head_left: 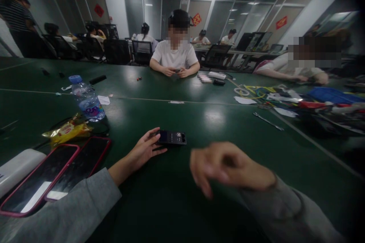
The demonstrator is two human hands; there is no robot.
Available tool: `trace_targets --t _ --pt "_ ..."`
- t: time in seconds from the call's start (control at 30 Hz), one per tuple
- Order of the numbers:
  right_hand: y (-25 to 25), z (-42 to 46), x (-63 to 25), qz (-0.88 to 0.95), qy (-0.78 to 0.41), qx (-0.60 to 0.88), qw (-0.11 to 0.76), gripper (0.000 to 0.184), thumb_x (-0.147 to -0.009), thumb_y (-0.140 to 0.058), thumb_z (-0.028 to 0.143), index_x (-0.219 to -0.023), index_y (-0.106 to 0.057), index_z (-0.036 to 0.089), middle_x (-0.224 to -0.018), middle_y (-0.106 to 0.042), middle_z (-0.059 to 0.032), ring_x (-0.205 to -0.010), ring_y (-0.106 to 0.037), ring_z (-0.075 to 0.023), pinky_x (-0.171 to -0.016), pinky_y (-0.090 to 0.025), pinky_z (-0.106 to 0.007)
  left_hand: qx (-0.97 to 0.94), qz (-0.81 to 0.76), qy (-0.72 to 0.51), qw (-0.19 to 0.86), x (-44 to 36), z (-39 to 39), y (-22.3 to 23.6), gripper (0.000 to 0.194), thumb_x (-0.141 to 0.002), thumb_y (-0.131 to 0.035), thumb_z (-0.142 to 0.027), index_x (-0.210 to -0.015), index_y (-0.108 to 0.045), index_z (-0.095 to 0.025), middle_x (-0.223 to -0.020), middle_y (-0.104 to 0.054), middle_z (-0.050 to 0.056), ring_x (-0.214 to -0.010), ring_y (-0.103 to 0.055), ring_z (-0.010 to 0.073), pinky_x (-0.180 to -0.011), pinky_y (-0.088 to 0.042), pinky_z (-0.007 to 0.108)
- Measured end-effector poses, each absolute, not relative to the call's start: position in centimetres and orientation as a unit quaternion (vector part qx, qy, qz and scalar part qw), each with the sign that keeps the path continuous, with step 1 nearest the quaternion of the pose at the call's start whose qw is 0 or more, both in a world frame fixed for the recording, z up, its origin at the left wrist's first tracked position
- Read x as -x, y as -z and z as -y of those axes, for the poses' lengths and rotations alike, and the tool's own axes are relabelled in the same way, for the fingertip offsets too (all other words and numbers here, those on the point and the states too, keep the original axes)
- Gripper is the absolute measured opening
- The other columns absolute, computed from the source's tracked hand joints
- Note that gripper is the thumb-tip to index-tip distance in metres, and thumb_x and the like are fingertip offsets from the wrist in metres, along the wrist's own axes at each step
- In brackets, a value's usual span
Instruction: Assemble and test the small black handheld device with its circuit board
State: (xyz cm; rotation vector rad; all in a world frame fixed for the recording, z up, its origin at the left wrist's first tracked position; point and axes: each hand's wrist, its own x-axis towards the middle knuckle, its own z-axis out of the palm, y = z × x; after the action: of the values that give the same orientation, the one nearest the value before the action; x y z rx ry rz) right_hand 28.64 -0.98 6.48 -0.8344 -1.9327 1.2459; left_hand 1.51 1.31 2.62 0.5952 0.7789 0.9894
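Observation:
My left hand grips the left end of a small black handheld device, thumb on its face and fingers along its edges. The device lies low over the green table, with a dark screen at its left, small markings in the middle and a pale socket-like mark near its right end. My right hand is raised to the right of the device, apart from it. Its fingers are bent and point down toward the left, blurred by motion. Whether anything is between them does not show clearly.
Left on the green table are two red-edged phones, a white case-like object, a yellow snack packet and a water bottle. Rightward lie a thin metal tool and heaped cables. A person sits opposite.

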Motion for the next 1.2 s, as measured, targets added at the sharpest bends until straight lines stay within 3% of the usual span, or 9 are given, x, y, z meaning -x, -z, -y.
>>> trace_targets --t 0.1,0.2,0.33,0.5,0.6,0.77,0.93,1.07,1.2 --pt "-8.2 -0.5 -26.0 0.798 -0.359 0.336 0.349 0.052 -0.082 -0.066 0.04 -0.131 -0.05 0.031 -0.127 -0.055 -0.0076 -0.122 -0.05 -0.0279 -0.103 -0.04 -0.051 -0.284 -0.367 -0.454 0.76 -1.6 -1.4 -2.4 0.053 -0.083 -0.067 -0.026 -0.13 -0.044 -0.026 -0.133 -0.05 0.014 -0.105 -0.063 0.0265 -0.099 -0.047 0.05" --pt "-5.5 -2.6 -24.4 0.816 -0.261 0.372 0.357 0.073 -0.072 -0.075 0.042 -0.136 -0.042 0.028 -0.136 -0.046 -0.0099 -0.131 -0.039 -0.0306 -0.11 -0.032 -0.054 -0.291 -0.357 -0.458 0.761 -1.6 -1.5 -2.2 0.05 -0.083 -0.067 -0.025 -0.128 -0.047 -0.025 -0.131 -0.052 0.013 -0.105 -0.063 0.0257 -0.099 -0.046 0.051" --pt "-1.3 -3.6 -24.6 0.808 -0.272 0.4 0.337 0.061 -0.078 -0.07 0.035 -0.133 -0.043 0.027 -0.127 -0.05 -0.0099 -0.121 -0.047 -0.0279 -0.106 -0.038 -0.052 -0.315 -0.337 -0.456 0.761 -1.4 -1.6 -1.8 0.049 -0.08 -0.068 -0.017 -0.125 -0.052 -0.026 -0.138 -0.045 0.011 -0.115 -0.058 0.0262 -0.104 -0.043 0.051" --pt "-0.8 -3.8 -25.3 0.774 -0.349 0.396 0.35 0.055 -0.081 -0.067 0.033 -0.13 -0.042 0.026 -0.124 -0.053 -0.0083 -0.117 -0.052 -0.0244 -0.103 -0.041 -0.047 -0.398 -0.365 -0.449 0.712 -1.6 -1.5 -1.7 0.076 -0.065 -0.074 -0.001 -0.13 -0.048 -0.029 -0.143 -0.039 0.011 -0.115 -0.057 0.0244 -0.108 -0.037 0.051" --pt "-1.0 -4.1 -25.2 0.766 -0.374 0.381 0.358 0.049 -0.081 -0.068 0.033 -0.124 -0.046 0.024 -0.121 -0.055 -0.0076 -0.114 -0.055 -0.0231 -0.101 -0.043 -0.045 -0.467 -0.389 -0.448 0.655 -1.7 -1.4 -2.1 0.071 -0.065 -0.075 -0.006 -0.129 -0.049 -0.025 -0.142 -0.041 0.013 -0.113 -0.058 0.0259 -0.106 -0.036 0.052" --pt "-1.0 -4.1 -25.3 0.766 -0.391 0.373 0.348 0.049 -0.081 -0.068 0.032 -0.124 -0.046 0.024 -0.123 -0.055 -0.0073 -0.117 -0.054 -0.0229 -0.103 -0.042 -0.046 -0.576 -0.434 -0.445 0.53 -1.3 -1.6 -2.3 0.058 -0.069 -0.074 -0.016 -0.123 -0.056 -0.024 -0.123 -0.058 0.01 -0.119 -0.051 0.0287 -0.108 -0.029 0.053" --pt "-0.9 -3.9 -25.2 0.775 -0.371 0.39 0.332 0.051 -0.081 -0.068 0.035 -0.127 -0.046 0.026 -0.122 -0.055 -0.0073 -0.115 -0.054 -0.0237 -0.102 -0.043 -0.047 -0.653 -0.479 -0.416 0.413 -0.6 -1.7 -1.6 0.055 -0.068 -0.077 -0.025 -0.12 -0.059 -0.024 -0.118 -0.056 0.01 -0.117 -0.047 0.0315 -0.107 -0.027 0.055" --pt "-0.4 -4.1 -25.3 0.783 -0.345 0.4 0.329 0.053 -0.081 -0.068 0.035 -0.129 -0.045 0.028 -0.121 -0.053 -0.0065 -0.113 -0.053 -0.0238 -0.1 -0.043 -0.049 -0.693 -0.49 -0.372 0.376 -0.4 -1.6 -1.4 0.066 -0.066 -0.079 -0.034 -0.127 -0.053 -0.024 -0.125 -0.052 0.011 -0.119 -0.045 0.0324 -0.105 -0.031 0.056" --pt "-0.3 -4.0 -25.4 0.791 -0.327 0.402 0.324 0.056 -0.081 -0.068 0.033 -0.132 -0.044 0.031 -0.123 -0.052 -0.0059 -0.115 -0.051 -0.0239 -0.102 -0.042 -0.049 -0.723 -0.476 -0.365 0.343 -0.5 -1.7 -1.5 0.073 -0.073 -0.074 -0.037 -0.137 -0.04 -0.029 -0.133 -0.049 0.008 -0.121 -0.046 0.0269 -0.104 -0.036 0.05"
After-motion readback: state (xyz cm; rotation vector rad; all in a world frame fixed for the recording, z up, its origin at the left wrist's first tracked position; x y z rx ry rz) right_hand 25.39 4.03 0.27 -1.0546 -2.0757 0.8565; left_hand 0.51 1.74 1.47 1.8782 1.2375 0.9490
